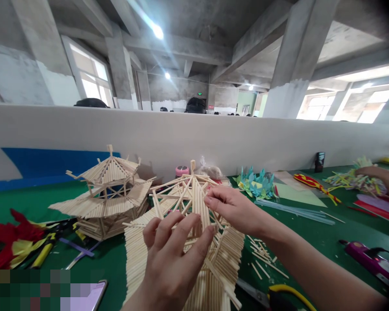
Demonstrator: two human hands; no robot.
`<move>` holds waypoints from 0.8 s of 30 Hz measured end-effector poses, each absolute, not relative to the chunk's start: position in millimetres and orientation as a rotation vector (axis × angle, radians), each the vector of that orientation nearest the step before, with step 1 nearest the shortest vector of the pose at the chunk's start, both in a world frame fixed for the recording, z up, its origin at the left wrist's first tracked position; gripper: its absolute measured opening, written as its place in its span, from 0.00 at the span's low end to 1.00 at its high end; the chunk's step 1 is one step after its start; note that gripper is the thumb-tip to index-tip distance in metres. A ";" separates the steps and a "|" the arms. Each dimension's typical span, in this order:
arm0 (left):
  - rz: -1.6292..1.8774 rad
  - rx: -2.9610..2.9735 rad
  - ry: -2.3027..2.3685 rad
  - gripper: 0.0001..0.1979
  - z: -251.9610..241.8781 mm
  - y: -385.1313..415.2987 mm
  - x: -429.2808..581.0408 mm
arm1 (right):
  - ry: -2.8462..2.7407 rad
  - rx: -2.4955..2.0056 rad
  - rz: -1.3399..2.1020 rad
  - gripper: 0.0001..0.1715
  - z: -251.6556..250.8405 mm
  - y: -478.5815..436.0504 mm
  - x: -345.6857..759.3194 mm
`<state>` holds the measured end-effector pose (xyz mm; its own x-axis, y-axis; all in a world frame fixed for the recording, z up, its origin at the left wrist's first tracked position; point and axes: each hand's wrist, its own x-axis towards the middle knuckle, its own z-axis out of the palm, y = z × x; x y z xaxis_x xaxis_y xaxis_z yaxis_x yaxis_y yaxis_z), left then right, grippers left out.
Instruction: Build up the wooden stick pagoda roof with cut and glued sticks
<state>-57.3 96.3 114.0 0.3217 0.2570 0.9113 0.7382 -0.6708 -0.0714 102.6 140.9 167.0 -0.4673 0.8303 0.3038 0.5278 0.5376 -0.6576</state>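
1. The wooden-stick pagoda [229, 249] stands directly before me, seemingly so both hands reach its upper roof [197, 199].
2. My left hand [176, 248] arches over its front, thumb apart from fingers, likely steadying it.
3. My right hand [230, 206] pinches narrowly at the roof; whether around a stick, I cannot tell.
4. Loose sticks [262, 251] lie beside, presumably for easy reach.

Scissors [254, 292] right of pavilion model [197, 201]
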 end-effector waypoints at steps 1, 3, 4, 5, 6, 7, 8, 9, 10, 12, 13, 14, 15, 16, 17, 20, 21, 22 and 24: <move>-1.342 -2.109 -0.885 0.09 115.1 96.1 -56.7 | -2.171 -1.096 0.647 0.14 167.2 140.6 102.5; -1.397 -2.105 -0.907 0.08 117.5 95.8 -55.4 | -2.172 -1.101 0.648 0.14 167.5 140.4 102.6; -1.418 -2.102 -0.920 0.08 118.8 95.7 -54.8 | -2.172 -1.101 0.649 0.14 167.4 140.5 102.6; -1.429 -2.101 -0.931 0.09 120.0 95.7 -54.3 | -2.173 -1.101 0.648 0.14 167.2 140.7 102.6; -1.437 -2.101 -0.938 0.10 121.2 95.7 -53.9 | -2.173 -1.101 0.647 0.14 167.0 141.0 102.5; -1.438 -2.102 -0.944 0.11 122.4 95.7 -53.5 | -2.173 -1.100 0.646 0.14 166.7 141.4 102.5; -1.436 -2.107 -0.943 0.11 123.4 95.8 -53.3 | -2.173 -1.099 0.643 0.14 166.5 141.7 102.5; -1.438 -2.111 -0.939 0.12 124.2 95.7 -53.0 | -2.173 -1.099 0.641 0.14 166.5 142.0 102.5; -1.443 -2.117 -0.933 0.11 124.9 95.7 -52.7 | -2.174 -1.098 0.638 0.13 166.6 142.0 102.5; -1.454 -2.125 -0.927 0.12 125.8 95.4 -52.3 | -2.178 -1.096 0.631 0.14 167.1 141.7 102.5; -1.455 -2.126 -0.926 0.12 126.0 95.2 -52.2 | -2.179 -1.094 0.627 0.14 167.4 141.3 102.5; -1.453 -2.128 -0.924 0.12 126.0 95.1 -52.2 | -2.181 -1.093 0.623 0.14 167.7 140.9 102.5; -1.445 -2.130 -0.924 0.13 125.9 95.0 -52.3 | -2.184 -1.092 0.621 0.14 167.9 140.6 102.4; -1.435 -2.133 -0.925 0.13 125.7 95.0 -52.5 | -2.186 -1.090 0.619 0.14 168.1 140.4 102.3; -1.424 -2.134 -0.928 0.13 125.3 95.1 -52.8 | -2.187 -1.089 0.617 0.14 168.2 140.2 102.2; -1.395 -2.139 -0.938 0.15 124.0 95.9 -53.6 | -2.187 -1.084 0.613 0.14 168.6 140.3 101.7; -1.391 -2.136 -0.938 0.15 123.7 96.3 -53.7 | -2.187 -1.083 0.612 0.14 168.7 140.2 101.6; -1.391 -2.135 -0.940 0.16 123.4 96.7 -53.8 | -2.186 -1.081 0.610 0.14 168.9 140.1 101.6; -1.392 -2.135 -0.944 0.16 123.2 97.2 -53.9 | -2.184 -1.077 0.610 0.14 169.0 139.7 101.5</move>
<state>-53.9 97.2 123.2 0.2682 0.3105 0.9120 0.7322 -0.6808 0.0165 101.5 139.7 169.0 -0.4747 0.8181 0.3247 0.5314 0.5605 -0.6351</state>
